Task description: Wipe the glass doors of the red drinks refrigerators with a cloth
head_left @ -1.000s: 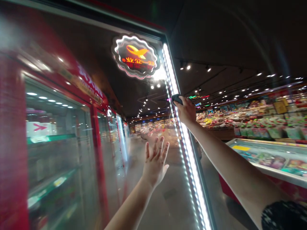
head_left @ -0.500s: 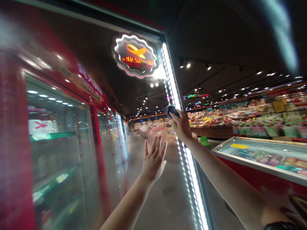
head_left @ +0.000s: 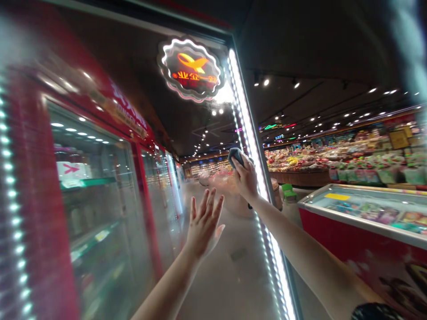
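A tall glass door (head_left: 240, 271) with a bright LED strip (head_left: 250, 129) down its right edge stands in front of me. My right hand (head_left: 247, 178) is closed around a dark grey cloth (head_left: 236, 158) and holds it against the glass, just left of the strip. Lower and to the left, my left hand (head_left: 205, 224) has its fingers spread and nothing in it; whether its palm touches the glass I cannot tell. A scalloped, lit sign (head_left: 191, 70) with an orange emblem and mirrored lettering sits high on the door.
Red glass-fronted coolers (head_left: 140, 195) line the left side. On the right stands a red chest freezer (head_left: 360, 213) with packaged goods inside, a green stool (head_left: 288, 192) beyond it. Heaped produce displays (head_left: 296, 162) fill the background.
My right hand has moved the cloth left, off the LED strip and onto the glass. My left hand has shifted slightly left, still spread. The view has turned a little.
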{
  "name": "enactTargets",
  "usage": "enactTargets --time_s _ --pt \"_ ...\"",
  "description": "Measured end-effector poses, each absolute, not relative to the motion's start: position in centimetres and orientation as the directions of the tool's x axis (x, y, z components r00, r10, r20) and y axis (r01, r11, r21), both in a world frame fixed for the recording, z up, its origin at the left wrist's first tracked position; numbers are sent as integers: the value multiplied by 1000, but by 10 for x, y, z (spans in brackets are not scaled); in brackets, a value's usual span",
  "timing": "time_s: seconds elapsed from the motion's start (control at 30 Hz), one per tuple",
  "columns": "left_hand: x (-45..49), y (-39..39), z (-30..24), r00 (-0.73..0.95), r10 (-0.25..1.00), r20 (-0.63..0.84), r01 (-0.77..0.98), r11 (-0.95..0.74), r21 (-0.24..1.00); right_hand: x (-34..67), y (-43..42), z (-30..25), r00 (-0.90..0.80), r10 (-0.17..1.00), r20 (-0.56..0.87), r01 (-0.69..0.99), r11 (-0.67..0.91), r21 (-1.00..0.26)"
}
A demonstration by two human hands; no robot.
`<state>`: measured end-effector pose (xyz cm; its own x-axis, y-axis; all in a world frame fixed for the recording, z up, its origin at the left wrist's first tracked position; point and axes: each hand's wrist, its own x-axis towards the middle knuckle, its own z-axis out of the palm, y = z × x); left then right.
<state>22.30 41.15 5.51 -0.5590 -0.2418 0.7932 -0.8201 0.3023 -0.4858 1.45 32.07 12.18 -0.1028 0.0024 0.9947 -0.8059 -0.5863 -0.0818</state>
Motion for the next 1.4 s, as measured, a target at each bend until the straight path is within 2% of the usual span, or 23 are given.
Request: enactTargets --time_s 0.1,0.17,0.23,0.33,0.4,0.57,0.63,0.73,0.8,0.87,0.97,1.03,1.1,1.2,1.27,1.33,1.4 --pt "232 419 52 -549 -277 788 -829 295 -474 10 326 96 96 -17 995 -833 -549 71" --pt "240 424 49 -541 -297 787 -837 281 -469 1 325 81 168 -9 986 -830 -541 137" --pt "249 429 46 -535 -307 787 -842 266 -469 -3 320 82 112 21 994 -834 -542 105" --pt "259 434 43 -515 -315 797 -856 242 -457 10 313 102 -44 54 998 -847 -532 -9" --pt "262 437 40 -496 -326 805 -867 228 -442 27 315 109 -52 58 997 -857 -515 -14" --pt "272 449 32 -479 -352 804 -878 206 -432 41 329 78 214 57 975 -835 -508 213" --pt "280 456 31 -492 -352 796 -871 202 -448 34 327 72 174 70 982 -841 -509 185" --pt "292 465 32 -503 -354 788 -864 188 -467 36 319 84 -34 75 997 -862 -506 8" --pt "296 469 33 -488 -363 794 -872 172 -458 48 317 93 -106 58 993 -860 -506 -63" --pt "298 472 33 -472 -375 798 -881 162 -445 60 321 89 -53 43 998 -861 -509 -24" --pt "301 477 29 -464 -389 796 -885 163 -437 60 331 62 193 37 981 -834 -521 183" --pt "305 480 26 -470 -393 790 -882 166 -442 51 333 47 294 37 955 -805 -529 268" --pt "311 484 24 -477 -392 786 -878 169 -448 46 331 48 237 38 971 -814 -537 220" --pt "318 486 23 -467 -394 792 -883 158 -442 61 329 71 21 29 999 -834 -550 33" --pt "320 486 23 -450 -401 797 -891 145 -430 83 333 85 -34 14 999 -835 -549 -21" --pt "320 486 21 -438 -414 798 -896 135 -422 101 343 87 27 8 1000 -837 -547 28" --pt "321 487 18 -436 -427 792 -897 132 -423 106 352 77 167 21 986 -819 -553 151"
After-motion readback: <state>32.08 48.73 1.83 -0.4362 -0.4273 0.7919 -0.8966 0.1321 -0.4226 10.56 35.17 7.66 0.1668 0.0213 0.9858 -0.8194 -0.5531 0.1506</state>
